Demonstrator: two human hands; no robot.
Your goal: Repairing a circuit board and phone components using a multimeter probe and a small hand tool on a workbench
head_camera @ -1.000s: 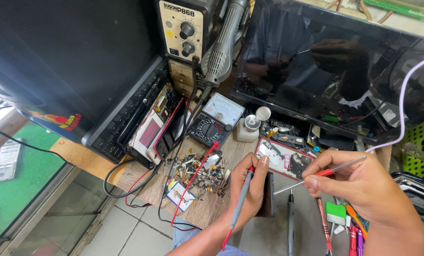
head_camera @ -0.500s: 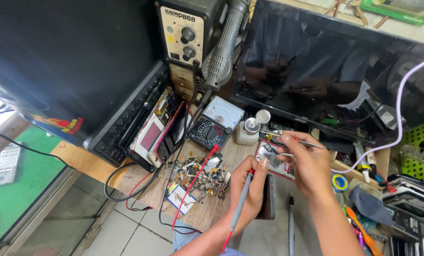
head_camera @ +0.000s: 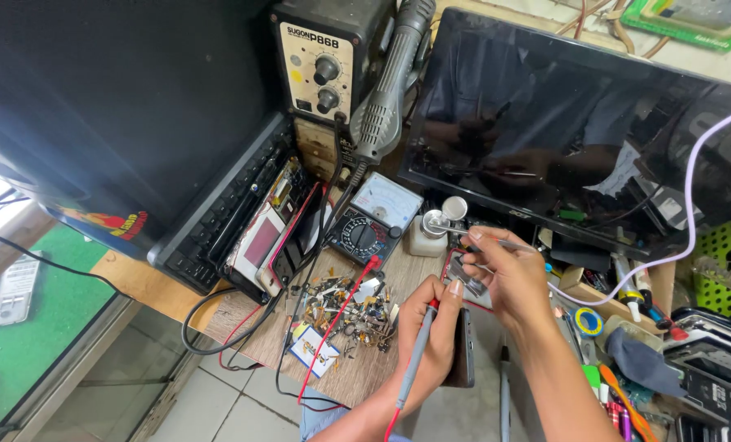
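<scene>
A cluttered repair surface (head_camera: pixel 357 381) seen from above. At far left stands a large dark screen (head_camera: pixel 120 106), with a black keyboard (head_camera: pixel 218 217) lying along its lower edge. Just right of the keyboard, an opened phone (head_camera: pixel 267 241) rests on its side, red and black wires (head_camera: pixel 332 319) trailing past it toward the near edge. Behind these, at the far side, sits a beige soldering station (head_camera: pixel 320 57) with two round knobs, a grey hot-air handle (head_camera: pixel 390 90) leaning against it. A dial meter (head_camera: pixel 369 221) lies in the middle, and near it a heap of small loose parts (head_camera: pixel 345 299). The left hand (head_camera: pixel 431 336) is near the middle, fingers wrapped shut around a grey test probe (head_camera: pixel 414 356) with a red tip, resting on a dark phone (head_camera: pixel 463 348). Just right, the right hand (head_camera: pixel 508 274) pinches thin metal tweezers (head_camera: pixel 484 239), their tips over a small white bottle (head_camera: pixel 427 237). Beyond it a wide black monitor (head_camera: pixel 578 131) leans at the far right, a pale cable (head_camera: pixel 692 188) looping across it. Rolls of tape and tools crowd the near right corner.
</scene>
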